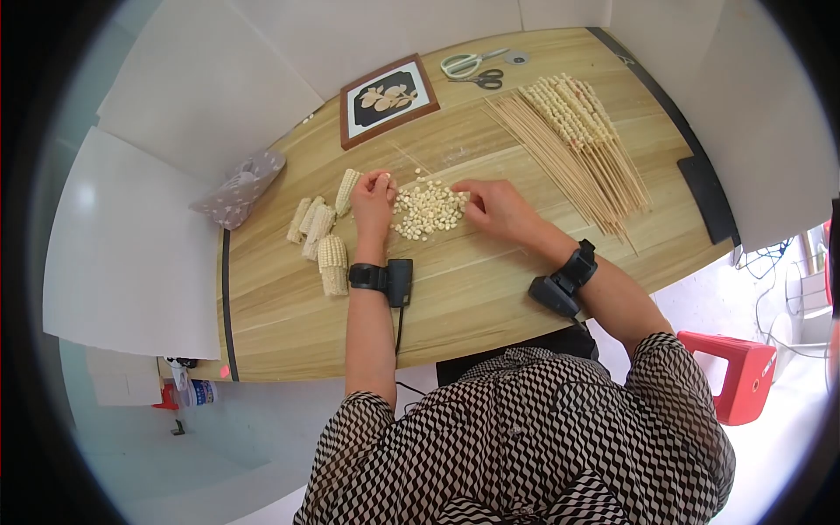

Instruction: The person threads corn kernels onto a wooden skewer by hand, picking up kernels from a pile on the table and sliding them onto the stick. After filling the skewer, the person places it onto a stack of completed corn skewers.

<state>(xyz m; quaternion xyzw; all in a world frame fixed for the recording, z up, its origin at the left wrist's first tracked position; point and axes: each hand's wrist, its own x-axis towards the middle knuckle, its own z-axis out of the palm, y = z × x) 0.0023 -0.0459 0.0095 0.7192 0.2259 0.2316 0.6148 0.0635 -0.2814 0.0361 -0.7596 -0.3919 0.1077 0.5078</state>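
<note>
The left hand and right hand flank the corn kernels heaped on the table; whether either grip is spread or pinching one cannot be told; a careless sideways brush might scatter them.

Both hands flank loose corn kernels.

Place: what we take for a small craft booth
Walls: white panels around us
Table: wood-grain top, black edging
Handwork: corn kernels, loaded skewers
Tools: dark scissors
Seating: red stool
</note>
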